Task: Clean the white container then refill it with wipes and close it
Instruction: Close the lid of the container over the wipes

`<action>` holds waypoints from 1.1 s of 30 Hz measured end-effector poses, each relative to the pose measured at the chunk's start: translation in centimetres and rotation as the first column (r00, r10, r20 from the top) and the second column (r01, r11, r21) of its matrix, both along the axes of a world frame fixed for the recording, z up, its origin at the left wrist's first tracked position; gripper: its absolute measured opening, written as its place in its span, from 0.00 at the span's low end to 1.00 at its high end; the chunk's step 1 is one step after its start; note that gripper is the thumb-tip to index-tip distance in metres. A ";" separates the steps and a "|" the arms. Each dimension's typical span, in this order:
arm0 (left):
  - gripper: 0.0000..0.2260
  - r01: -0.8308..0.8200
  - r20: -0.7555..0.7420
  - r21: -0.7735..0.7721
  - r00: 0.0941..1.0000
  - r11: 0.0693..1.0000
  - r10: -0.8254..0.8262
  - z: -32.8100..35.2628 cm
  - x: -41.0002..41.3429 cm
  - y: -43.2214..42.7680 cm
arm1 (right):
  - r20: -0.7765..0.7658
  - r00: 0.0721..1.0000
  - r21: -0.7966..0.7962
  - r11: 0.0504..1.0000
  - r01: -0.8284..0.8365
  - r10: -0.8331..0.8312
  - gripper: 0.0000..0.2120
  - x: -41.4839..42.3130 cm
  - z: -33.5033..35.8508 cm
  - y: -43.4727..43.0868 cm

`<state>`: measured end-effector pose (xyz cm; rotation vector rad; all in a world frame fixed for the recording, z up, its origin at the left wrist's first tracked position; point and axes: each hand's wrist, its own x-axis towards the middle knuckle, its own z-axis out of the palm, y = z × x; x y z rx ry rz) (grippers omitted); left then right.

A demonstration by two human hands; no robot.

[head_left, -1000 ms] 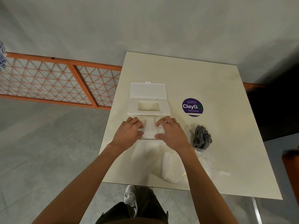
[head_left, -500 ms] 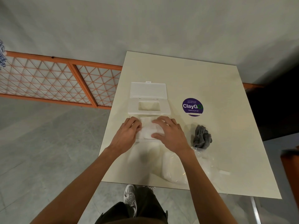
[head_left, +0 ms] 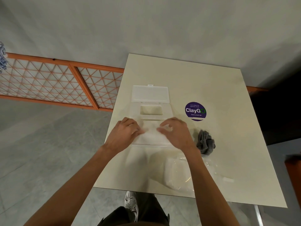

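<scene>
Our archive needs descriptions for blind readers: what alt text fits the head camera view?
From above, a person's left hand and right hand are on white wipes in a white container on a cream table. Its open lid lies beyond the hands; a crumpled grey cloth sits right of the right hand.

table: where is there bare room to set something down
Free: the far strip beyond the white container and sticker, and the right side past the grey cloth. Crowded: the near middle, with the left hand, right hand, wipes and clear wrapper.
</scene>
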<state>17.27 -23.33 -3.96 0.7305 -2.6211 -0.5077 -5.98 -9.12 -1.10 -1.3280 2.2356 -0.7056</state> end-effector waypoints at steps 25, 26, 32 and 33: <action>0.05 -0.397 0.131 0.866 0.766 0.304 0.629 3.1 -4.1 -6.7 | 0.206 0.837 -0.049 0.849 0.527 -0.508 0.13 -3.4 0.3 -5.9; 0.05 -0.394 0.125 0.862 0.774 0.318 0.621 3.3 -3.5 -5.9 | 0.188 0.844 -0.071 0.850 0.522 -0.502 0.13 -2.9 0.5 -5.1; 0.08 -0.470 0.128 0.752 0.792 0.462 0.597 3.2 -0.8 -0.2 | 0.076 0.862 -0.078 0.859 0.507 -0.502 0.11 -0.1 -0.3 -1.1; 0.09 -0.477 0.129 0.738 0.794 0.477 0.594 2.9 -0.5 0.5 | 0.082 0.861 -0.076 0.858 0.508 -0.502 0.11 0.3 -0.7 -0.5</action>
